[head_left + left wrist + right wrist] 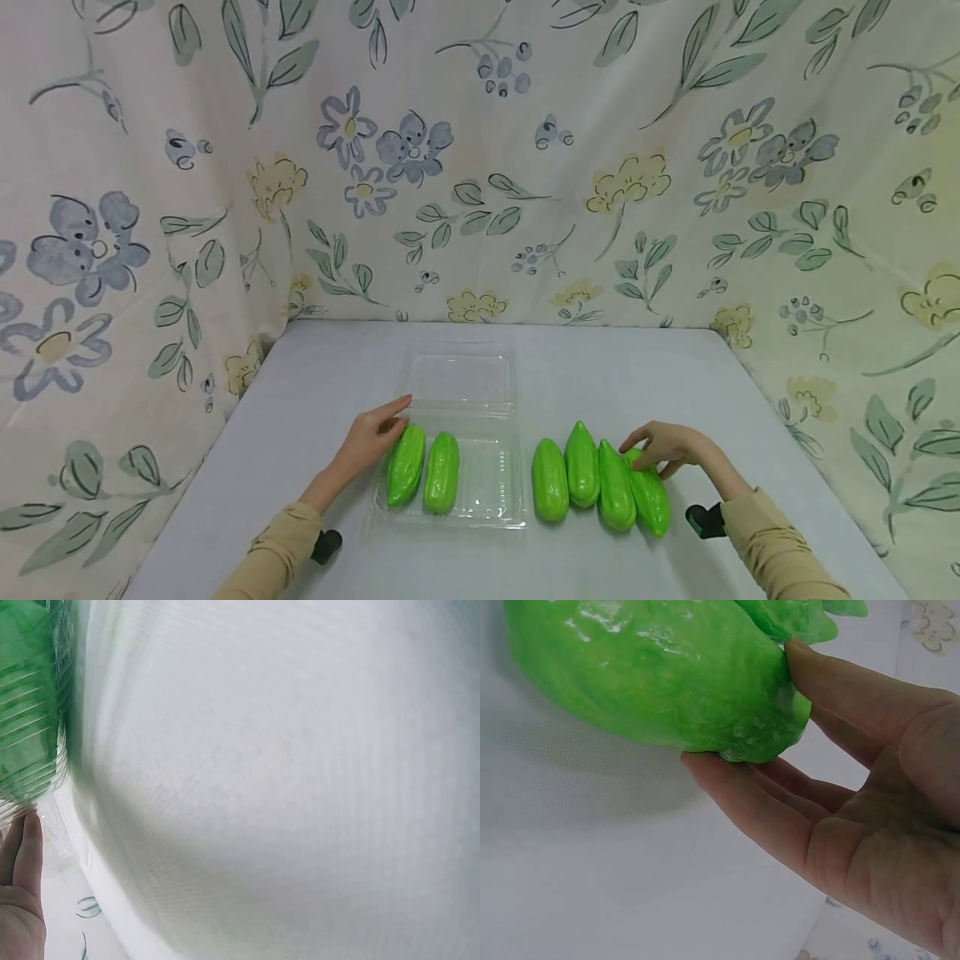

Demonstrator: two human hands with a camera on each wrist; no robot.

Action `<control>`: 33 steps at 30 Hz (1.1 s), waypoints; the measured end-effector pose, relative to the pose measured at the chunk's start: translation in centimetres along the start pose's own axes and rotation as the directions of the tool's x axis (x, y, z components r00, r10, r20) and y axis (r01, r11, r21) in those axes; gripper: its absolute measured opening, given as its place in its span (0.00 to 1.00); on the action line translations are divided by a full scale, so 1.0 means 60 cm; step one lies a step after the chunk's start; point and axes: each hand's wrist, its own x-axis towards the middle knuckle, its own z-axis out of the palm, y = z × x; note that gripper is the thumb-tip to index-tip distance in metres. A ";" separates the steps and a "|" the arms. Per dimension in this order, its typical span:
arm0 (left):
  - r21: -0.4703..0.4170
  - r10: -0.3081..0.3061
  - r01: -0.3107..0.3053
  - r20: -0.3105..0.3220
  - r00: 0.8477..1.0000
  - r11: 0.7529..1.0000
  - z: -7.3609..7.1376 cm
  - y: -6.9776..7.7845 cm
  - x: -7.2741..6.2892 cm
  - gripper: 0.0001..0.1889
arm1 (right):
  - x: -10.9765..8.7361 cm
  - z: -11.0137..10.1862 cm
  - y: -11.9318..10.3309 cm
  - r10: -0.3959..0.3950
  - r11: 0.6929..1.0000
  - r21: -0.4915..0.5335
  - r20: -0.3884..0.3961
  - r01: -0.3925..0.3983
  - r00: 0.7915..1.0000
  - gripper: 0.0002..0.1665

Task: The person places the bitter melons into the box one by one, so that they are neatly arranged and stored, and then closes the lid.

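Note:
My right hand (671, 443) pinches the upper, blunt end of a long, glossy green gourd-like vegetable (651, 500), the rightmost in a row. In the right wrist view, thumb and fingers sit on opposite sides of that end of the vegetable (660, 682). A clear plastic clamshell box (487, 518) lies open at the middle, its lid (459, 375) folded back. Two similar green vegetables (442, 473) lie in its left half. My left hand (369, 437) is at the box's left edge, its straight fingers (28, 859) touching the ribbed wall in the left wrist view.
Close beside the held vegetable, three more green ones (551, 482) lie side by side on the white table (637, 367), right of the box. A floral curtain (480, 167) hangs behind the table and along both sides.

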 end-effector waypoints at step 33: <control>0.007 0.032 -0.031 -0.007 0.999 0.999 -0.002 0.001 0.000 0.20 | 0.000 0.002 0.008 -0.030 1.000 0.007 -0.007 0.030 1.000 0.21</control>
